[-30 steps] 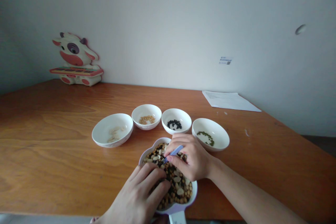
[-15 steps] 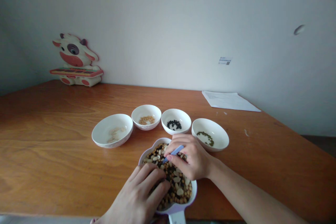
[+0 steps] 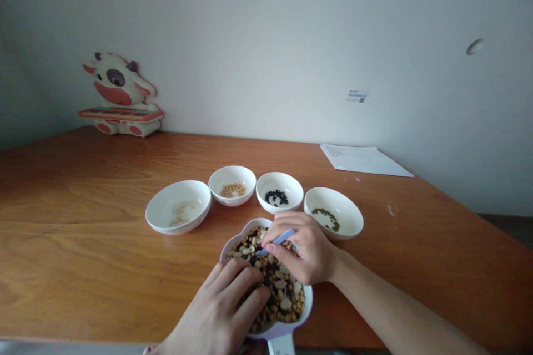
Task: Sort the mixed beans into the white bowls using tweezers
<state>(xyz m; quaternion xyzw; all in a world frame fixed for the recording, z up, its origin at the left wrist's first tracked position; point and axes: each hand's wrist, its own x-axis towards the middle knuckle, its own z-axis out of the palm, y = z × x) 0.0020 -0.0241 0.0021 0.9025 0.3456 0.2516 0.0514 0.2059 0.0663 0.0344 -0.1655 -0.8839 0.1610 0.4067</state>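
My right hand [image 3: 306, 249] is closed around blue tweezers [image 3: 277, 243], their tips pointing down into a mix of beans and seeds [image 3: 280, 288]. The mix of yellow, black and pale pieces fills a scalloped lilac-and-white dish [image 3: 308, 302] with a short handle [image 3: 281, 344]. Over the dish's left part rests my left hand [image 3: 227, 302], fingers bent and somewhat apart, fingertips among the beans. Its thumb is hidden. Beyond the dish stand white bowls: one with pale flat pieces [image 3: 179, 208], one with yellow beans [image 3: 233, 190], one with black beans [image 3: 277, 197], one with green beans [image 3: 327, 219].
A cow-shaped toy keyboard [image 3: 120, 97] stands at the back left of the wooden table [image 3: 83, 244]. White papers [image 3: 366, 160] lie at the back right, near the wall [image 3: 266, 55]. A small printed sticker [image 3: 357, 96] is on the wall.
The tweezers and my right hand have shifted very slightly to the right. My left hand, the dish and the bowls look the same.
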